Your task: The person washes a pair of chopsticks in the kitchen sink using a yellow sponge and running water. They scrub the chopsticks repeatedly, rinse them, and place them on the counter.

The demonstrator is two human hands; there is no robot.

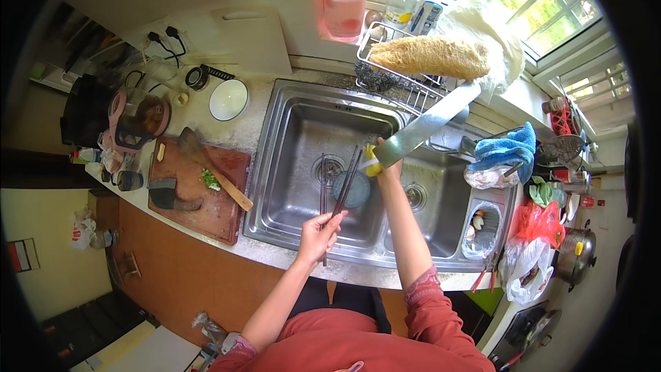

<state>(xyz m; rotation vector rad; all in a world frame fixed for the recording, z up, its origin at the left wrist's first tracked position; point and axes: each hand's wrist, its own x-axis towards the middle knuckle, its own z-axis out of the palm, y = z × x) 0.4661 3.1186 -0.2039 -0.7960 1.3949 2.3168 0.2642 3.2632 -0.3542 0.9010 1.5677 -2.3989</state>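
Observation:
My left hand (319, 237) grips dark chopsticks (324, 186) over the large bowl of the steel sink (289, 165), their long ends spread apart and pointing away from me. My right hand (390, 168) is raised at the end of a flat, shiny metal tap (426, 126), which hides most of its fingers. Right beside those fingers is a yellow piece (372, 160) at the tap's end; whether my hand holds it is not clear. Beneath the chopsticks, a round bluish dish (351, 189) lies in the sink near the drain (330, 171).
A cleaver (170, 196), wooden spatula (217, 170) and chopped greens (210, 180) lie on the red-brown cutting board (227, 222). A white bowl (229, 99) stands behind it. A loofah (428, 56) rests on the wire rack (413, 106). Scraps fill a lined bin (483, 240) at right.

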